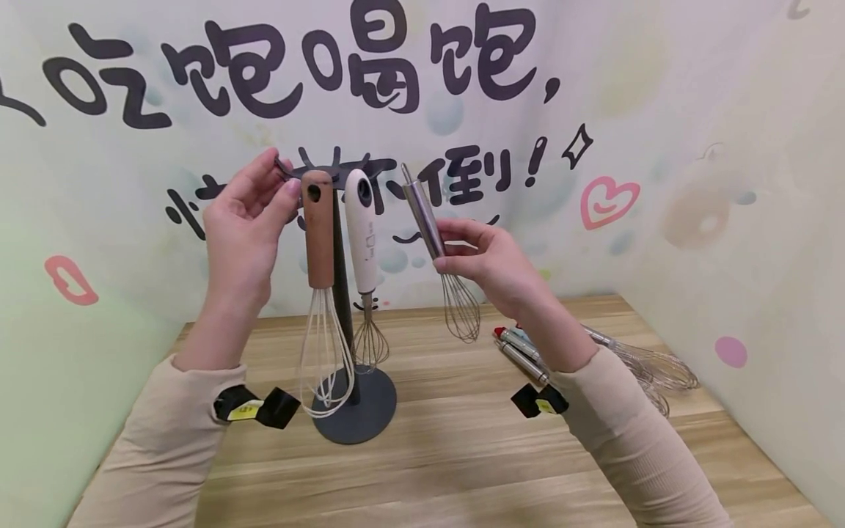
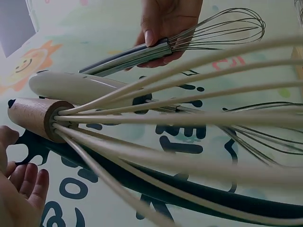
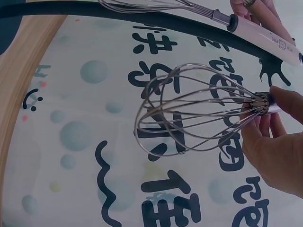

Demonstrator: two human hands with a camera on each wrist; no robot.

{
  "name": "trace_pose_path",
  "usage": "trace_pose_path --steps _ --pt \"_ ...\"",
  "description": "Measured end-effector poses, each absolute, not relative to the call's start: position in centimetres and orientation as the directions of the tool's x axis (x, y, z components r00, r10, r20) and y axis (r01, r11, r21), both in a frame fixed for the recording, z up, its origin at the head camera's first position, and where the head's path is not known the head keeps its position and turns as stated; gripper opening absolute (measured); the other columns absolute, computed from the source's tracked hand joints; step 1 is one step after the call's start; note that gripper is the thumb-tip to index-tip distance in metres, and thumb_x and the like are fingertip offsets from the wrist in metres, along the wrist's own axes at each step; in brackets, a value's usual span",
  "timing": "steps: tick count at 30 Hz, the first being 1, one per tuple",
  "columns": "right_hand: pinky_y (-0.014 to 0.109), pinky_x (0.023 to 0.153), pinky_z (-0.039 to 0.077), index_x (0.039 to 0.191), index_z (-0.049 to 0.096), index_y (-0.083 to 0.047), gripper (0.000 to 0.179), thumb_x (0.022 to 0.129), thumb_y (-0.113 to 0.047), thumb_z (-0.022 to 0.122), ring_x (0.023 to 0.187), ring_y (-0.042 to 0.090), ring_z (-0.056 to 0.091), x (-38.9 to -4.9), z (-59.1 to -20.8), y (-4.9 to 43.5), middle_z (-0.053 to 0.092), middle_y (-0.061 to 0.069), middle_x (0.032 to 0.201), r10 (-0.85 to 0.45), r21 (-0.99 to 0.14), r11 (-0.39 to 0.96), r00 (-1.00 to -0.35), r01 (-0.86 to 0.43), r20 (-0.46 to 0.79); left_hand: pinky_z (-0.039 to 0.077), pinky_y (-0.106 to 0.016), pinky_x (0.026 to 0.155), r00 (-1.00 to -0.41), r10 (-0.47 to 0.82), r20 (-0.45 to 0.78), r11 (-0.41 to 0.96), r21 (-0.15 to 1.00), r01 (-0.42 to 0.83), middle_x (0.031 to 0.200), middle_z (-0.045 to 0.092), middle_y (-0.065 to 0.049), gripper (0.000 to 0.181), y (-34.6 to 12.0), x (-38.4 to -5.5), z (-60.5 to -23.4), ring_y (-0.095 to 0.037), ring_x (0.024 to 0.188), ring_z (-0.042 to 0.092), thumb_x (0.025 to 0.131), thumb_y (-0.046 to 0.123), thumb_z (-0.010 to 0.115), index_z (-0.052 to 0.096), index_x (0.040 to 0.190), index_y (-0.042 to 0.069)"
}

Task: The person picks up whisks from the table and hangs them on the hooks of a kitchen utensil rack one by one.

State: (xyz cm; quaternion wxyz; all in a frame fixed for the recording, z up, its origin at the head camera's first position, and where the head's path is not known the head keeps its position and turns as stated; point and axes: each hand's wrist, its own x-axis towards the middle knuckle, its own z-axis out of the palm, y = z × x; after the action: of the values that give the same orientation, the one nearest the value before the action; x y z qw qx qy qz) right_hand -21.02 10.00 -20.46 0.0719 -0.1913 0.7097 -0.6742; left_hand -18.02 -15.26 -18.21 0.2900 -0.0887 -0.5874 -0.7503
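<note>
A dark grey utensil stand (image 1: 372, 418) with hooks around its top stands on the table. On it hang a whisk with a brown wooden handle and cream wires (image 1: 320, 242) and a white-handled whisk (image 1: 363, 242). My left hand (image 1: 243, 220) pinches a hook at the stand's upper left, beside the wooden handle. To the right of the stand, my right hand (image 1: 495, 264) holds a steel whisk (image 1: 425, 220) between thumb and fingers, low on its handle. This whisk tilts, wires down and hanging loop up, apart from the stand. The right wrist view shows its wire balloon clearly.
Several more whisks (image 1: 650, 363) lie at the table's right side, partly hidden behind my right forearm. The wooden table (image 1: 449, 455) backs onto a printed wall sheet (image 1: 634, 110) with large dark characters. Side sheets close in left and right.
</note>
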Motion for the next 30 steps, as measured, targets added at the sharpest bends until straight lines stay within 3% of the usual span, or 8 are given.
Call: trace_pose_path --steps 14,30 --pt "0.018 0.08 0.053 0.137 0.045 0.005 0.057 0.083 0.016 0.057 0.094 0.008 0.061 -20.6 -20.2 9.3 0.057 0.0 0.113 -0.378 -0.982 -0.011 -0.908 -0.19 0.18 0.054 -0.012 0.078 -0.836 -0.284 0.47 -0.137 0.843 0.521 0.11 0.065 0.003 0.044 -15.9 -18.2 -18.3 -0.008 0.097 0.061 0.09 0.008 0.064 0.056 0.133 0.01" --pt "0.019 0.081 0.053 0.136 0.046 0.005 0.055 0.083 0.016 0.057 0.097 0.008 0.061 -20.3 -19.9 8.8 0.058 0.003 0.114 -0.386 -0.978 -0.004 -0.902 -0.208 0.193 0.056 -0.014 0.08 -0.832 -0.236 0.502 -0.202 0.812 0.547 0.108 0.065 0.0 0.045 -16.4 -18.0 -18.5 -0.009 0.092 0.065 0.091 0.013 0.064 0.054 0.134 0.004"
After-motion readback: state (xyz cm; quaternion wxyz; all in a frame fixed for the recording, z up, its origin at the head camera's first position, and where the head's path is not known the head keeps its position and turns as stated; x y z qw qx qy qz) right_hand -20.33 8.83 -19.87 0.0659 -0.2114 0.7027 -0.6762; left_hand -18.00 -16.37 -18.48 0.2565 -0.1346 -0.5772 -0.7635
